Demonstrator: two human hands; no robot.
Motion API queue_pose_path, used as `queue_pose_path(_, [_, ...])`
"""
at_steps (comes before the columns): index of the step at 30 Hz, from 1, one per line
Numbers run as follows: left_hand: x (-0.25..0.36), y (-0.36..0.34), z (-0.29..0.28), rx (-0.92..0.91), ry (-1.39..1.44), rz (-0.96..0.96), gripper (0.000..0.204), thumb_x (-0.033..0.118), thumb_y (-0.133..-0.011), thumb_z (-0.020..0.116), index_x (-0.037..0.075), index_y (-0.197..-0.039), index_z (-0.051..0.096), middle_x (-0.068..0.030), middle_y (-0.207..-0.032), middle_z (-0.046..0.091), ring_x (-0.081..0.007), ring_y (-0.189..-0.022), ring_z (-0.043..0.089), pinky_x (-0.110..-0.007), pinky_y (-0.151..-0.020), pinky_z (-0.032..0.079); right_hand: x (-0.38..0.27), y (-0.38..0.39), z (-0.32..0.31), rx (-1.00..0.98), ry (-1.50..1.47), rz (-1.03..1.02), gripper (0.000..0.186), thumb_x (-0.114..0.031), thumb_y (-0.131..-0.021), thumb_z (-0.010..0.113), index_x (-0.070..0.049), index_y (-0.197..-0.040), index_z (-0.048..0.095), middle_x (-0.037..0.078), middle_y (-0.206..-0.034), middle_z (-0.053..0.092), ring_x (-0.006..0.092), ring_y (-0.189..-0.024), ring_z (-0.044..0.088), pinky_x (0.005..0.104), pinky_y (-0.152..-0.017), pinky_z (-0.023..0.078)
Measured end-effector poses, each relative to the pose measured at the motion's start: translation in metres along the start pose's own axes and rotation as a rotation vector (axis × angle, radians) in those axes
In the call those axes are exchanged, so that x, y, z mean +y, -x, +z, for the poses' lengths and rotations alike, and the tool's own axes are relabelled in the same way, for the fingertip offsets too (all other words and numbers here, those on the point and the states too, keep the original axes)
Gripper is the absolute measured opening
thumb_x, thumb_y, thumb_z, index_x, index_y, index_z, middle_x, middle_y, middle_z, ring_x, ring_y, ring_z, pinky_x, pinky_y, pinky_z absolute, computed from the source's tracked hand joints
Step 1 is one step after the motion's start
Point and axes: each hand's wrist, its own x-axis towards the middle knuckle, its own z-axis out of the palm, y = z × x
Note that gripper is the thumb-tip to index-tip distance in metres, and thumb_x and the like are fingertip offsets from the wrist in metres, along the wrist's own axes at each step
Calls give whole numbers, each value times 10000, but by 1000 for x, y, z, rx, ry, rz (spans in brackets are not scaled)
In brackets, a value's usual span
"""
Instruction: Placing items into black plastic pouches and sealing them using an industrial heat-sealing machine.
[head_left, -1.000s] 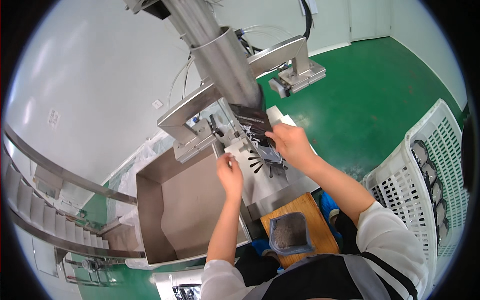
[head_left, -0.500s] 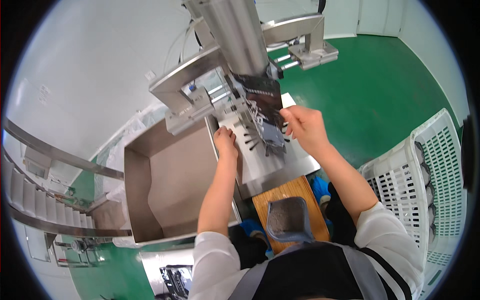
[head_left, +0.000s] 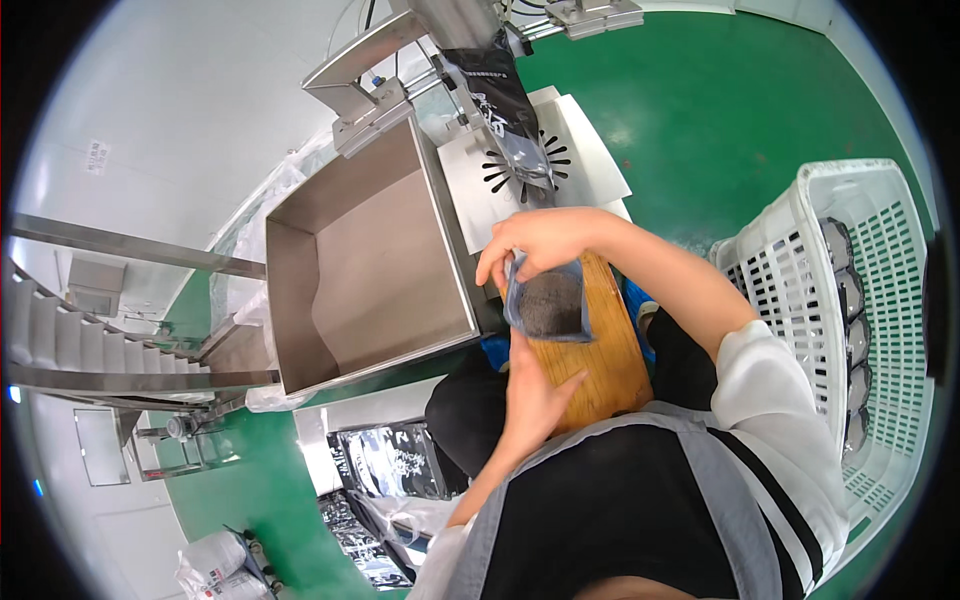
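My right hand is closed on the top left edge of an open grey bag holding dark granular material, on a wooden stool. My left hand, thumb spread, reaches up to the bag's lower left side, its fingertips partly hidden. Beyond them, a printed black pouch hangs from the steel filling tube, over a metal plate with black slots.
A deep steel bin stands at left, beside a stepped conveyor. A white plastic crate holding several packs is at right. Black printed pouches lie lower left; white sacks sit beyond, on the green floor.
Both hands have left the pouch and plate at the machine and moved down toward me, to the grey bag on the stool; my right hand now grips it. The view has shifted downward.
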Motion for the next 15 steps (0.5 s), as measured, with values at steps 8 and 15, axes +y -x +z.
queue_pose_path(8, [-15,-21,37,412,26,137,953,126,-680,722,-90,-1366,96,-278,-1332,323,-344,-1248,353,-363,-1031,285,-10,25,27,391,421,229,218,-260,-669,712,-48,-705,679,114,-628,621,251,-600,606,358,-573,460])
queue_pose_path(15, [-46,-28,21,351,284,-20,254,195,-913,520,-24,-1028,578,-76,-825,613,-126,-760,546,-270,-695,439,-4,44,43,1103,-160,415,408,-355,-793,607,-22,-558,617,82,-508,569,226,-507,573,376,-533,451])
